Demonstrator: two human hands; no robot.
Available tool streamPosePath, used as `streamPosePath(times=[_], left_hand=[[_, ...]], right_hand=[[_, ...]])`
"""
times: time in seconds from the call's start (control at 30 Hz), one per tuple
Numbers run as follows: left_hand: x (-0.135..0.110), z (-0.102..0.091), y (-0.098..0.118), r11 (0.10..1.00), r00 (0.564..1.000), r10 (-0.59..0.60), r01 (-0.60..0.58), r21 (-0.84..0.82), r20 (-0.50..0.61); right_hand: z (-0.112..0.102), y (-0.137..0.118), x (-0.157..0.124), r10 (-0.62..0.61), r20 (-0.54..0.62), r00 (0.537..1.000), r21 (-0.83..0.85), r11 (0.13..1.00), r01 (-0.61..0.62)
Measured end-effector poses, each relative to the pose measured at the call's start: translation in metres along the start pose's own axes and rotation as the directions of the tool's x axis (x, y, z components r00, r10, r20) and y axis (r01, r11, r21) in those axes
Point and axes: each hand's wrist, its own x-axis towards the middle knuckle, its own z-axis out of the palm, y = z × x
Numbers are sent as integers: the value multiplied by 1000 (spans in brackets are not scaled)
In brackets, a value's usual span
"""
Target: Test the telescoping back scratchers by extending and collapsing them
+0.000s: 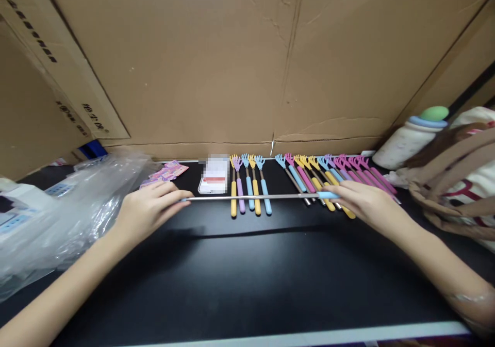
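A telescopic back scratcher [263,197] is stretched out to full length, level above the black table [247,275]. My left hand [149,208] is closed on its far end at the left. My right hand [367,202] is closed on its light blue handle at the right. Behind the rod lie several collapsed back scratchers [249,189] with yellow, purple and blue handles. A bigger row of pink, yellow and blue back scratchers [340,174] lies under and behind my right hand.
A cardboard wall [247,63] closes the back. Clear plastic bags [58,213] lie at the left, pink cards [166,172] and a small white box [214,178] behind the rod. A white bottle [410,138] and a tote bag [460,182] sit at the right.
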Motion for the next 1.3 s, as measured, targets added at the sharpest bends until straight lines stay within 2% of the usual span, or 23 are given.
streamPosePath(times=[0.07,0.23,0.37,0.57,0.87,1.0,1.1,1.2,1.3], left_hand=[[6,-1,15,999,999,-34,34,-7,-33],[17,-2,45,999,1000,-10,9,-47,-22],[24,0,66,992,999,-50,47,-113,-22],[33,2,90,982,1000,-28,28,-189,5],[41,4,96,988,999,-26,33,-148,47],[43,0,103,987,998,55,-49,-154,37],[43,-3,103,987,991,131,-129,-98,20],[40,-6,90,984,984,178,-179,8,17],[34,-8,63,973,981,193,-194,125,19]], right_hand=[[0,-15,6,-34,-7,999,25,999,34],[-1,-51,20,-103,-31,994,89,990,106],[-2,-76,31,-118,-37,992,74,990,121],[6,-114,47,-129,-10,992,73,989,129],[7,-127,53,-91,10,996,14,996,91],[8,-140,56,-136,-13,991,10,991,136],[10,-143,58,-163,-55,985,-23,987,162],[9,-132,57,-174,-73,982,-91,982,167],[5,-101,50,-157,-80,984,-178,974,140]])
